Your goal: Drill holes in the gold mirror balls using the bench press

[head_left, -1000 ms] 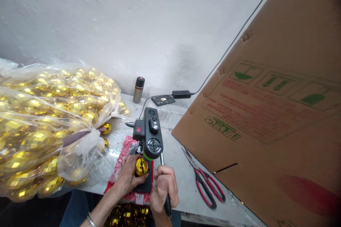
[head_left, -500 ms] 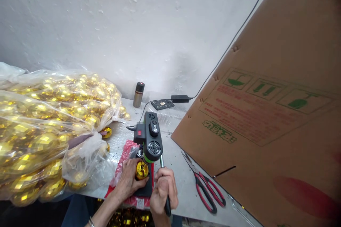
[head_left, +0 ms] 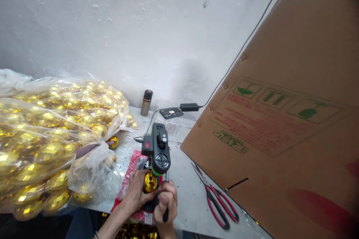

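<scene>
A shiny gold faceted ball (head_left: 150, 182) is gripped between the thumb and fingers of my left hand (head_left: 138, 190). It sits right beneath the front end of a small black bench machine (head_left: 161, 153) with round vents and a green band. My right hand (head_left: 166, 201) is wrapped round the black-gripped lever (head_left: 166, 214) at that machine's right side. The machine's base lies over a red plastic sheet (head_left: 134, 160) and is partly hidden by my hands.
Left, a clear plastic bag (head_left: 53, 130) bulges with gold balls. Red-and-black scissors (head_left: 217, 198) lie to the right, before a large cardboard box (head_left: 269, 119). Behind stand a spray can (head_left: 146, 103) and a power adapter (head_left: 189, 107) with its cable. More gold pieces (head_left: 137, 231) show below the table edge.
My right hand has swung the lever a little left, closer to the ball. My left hand keeps the ball under the machine. The camera view has shifted slightly.
</scene>
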{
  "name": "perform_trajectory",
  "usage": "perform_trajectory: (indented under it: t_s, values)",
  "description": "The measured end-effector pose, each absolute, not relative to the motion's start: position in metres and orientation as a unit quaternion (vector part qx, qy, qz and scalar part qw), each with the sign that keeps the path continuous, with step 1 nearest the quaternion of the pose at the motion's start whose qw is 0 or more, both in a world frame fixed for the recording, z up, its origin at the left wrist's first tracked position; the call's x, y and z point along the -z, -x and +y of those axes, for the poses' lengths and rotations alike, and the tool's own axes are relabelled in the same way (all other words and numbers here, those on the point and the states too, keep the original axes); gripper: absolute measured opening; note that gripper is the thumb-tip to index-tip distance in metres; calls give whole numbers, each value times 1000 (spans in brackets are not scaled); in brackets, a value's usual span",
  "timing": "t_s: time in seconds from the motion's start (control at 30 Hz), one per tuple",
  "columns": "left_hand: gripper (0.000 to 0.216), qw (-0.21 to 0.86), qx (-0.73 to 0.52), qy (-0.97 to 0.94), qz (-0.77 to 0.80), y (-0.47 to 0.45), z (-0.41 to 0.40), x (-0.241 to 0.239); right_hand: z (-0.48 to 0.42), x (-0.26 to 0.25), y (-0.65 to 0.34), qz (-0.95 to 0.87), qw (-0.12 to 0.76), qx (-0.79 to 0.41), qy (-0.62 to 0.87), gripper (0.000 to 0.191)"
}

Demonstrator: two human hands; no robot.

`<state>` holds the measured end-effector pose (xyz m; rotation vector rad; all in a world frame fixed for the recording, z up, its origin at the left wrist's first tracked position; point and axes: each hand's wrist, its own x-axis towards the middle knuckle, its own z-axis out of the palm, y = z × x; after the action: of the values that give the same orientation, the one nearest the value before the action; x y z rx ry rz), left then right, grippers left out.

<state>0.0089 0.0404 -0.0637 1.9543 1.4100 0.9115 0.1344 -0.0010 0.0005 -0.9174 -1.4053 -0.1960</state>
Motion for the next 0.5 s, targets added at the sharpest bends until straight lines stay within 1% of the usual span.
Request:
perform_trajectory:
  t_s: [0.07,0.13,0.2,0.27,0.33,0.43,0.47,0.5]
  values:
    - [49,279,-339,-728,527,-9,42,63,-2,-7,-138,-644,651,92,391,38]
    - [49,281,-338,-729,525,-9,43,63,-6,-27,-140,-653,645,81,387,38]
    - [51,283,-338,-731,521,-8,41,63,-10,-56,-141,-643,644,45,412,34]
    - [56,284,-336,-736,514,-3,35,65,-13,-87,-141,-632,630,-31,450,27]
    - [64,281,-327,-750,502,6,24,69,-14,-108,-141,-628,637,-43,446,30]
    - [85,257,-306,-800,448,26,12,75,-11,-114,-141,-637,641,-40,426,31]
    - [88,239,-310,-811,434,34,12,74,-11,-110,-141,-641,641,-39,420,30]
    - [83,217,-323,-813,432,42,16,71,-10,-106,-142,-644,642,-37,415,29]
